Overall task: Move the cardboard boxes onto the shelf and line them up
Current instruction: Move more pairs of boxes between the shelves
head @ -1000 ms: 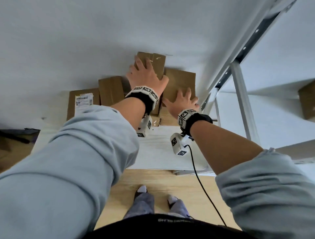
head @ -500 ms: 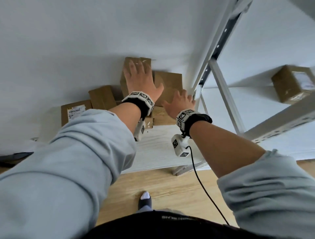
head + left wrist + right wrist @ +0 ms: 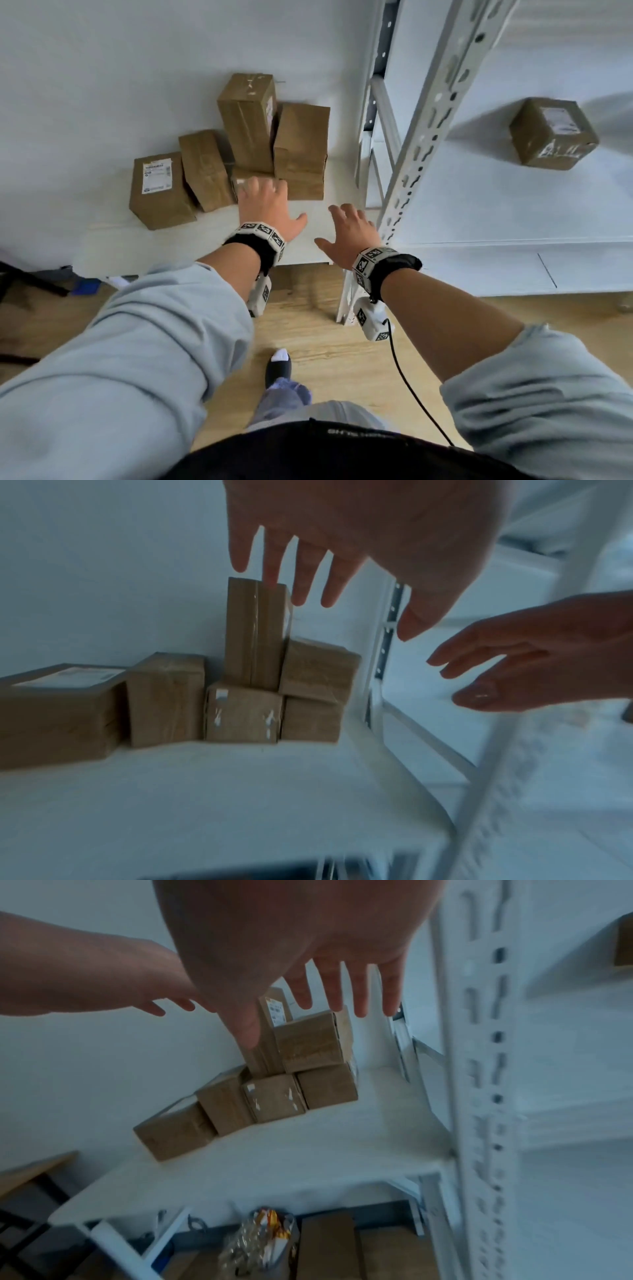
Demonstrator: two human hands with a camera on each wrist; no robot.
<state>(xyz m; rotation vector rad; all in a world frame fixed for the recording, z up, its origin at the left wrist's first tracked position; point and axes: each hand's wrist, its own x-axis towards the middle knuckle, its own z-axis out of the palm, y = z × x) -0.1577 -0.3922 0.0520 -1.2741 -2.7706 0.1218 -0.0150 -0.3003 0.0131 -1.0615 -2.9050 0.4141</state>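
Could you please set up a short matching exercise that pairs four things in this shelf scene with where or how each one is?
Things:
1. tall box
2. labelled box
3. lone box
4. right hand

Places or states:
A. leftmost in the row of boxes, white label on top
B. open and holding nothing, beside the slotted white post
C. standing on end on top of a lower box
D. alone on a shelf to the right of the post

Pairs: 1-C, 2-A, 3-D, 4-B
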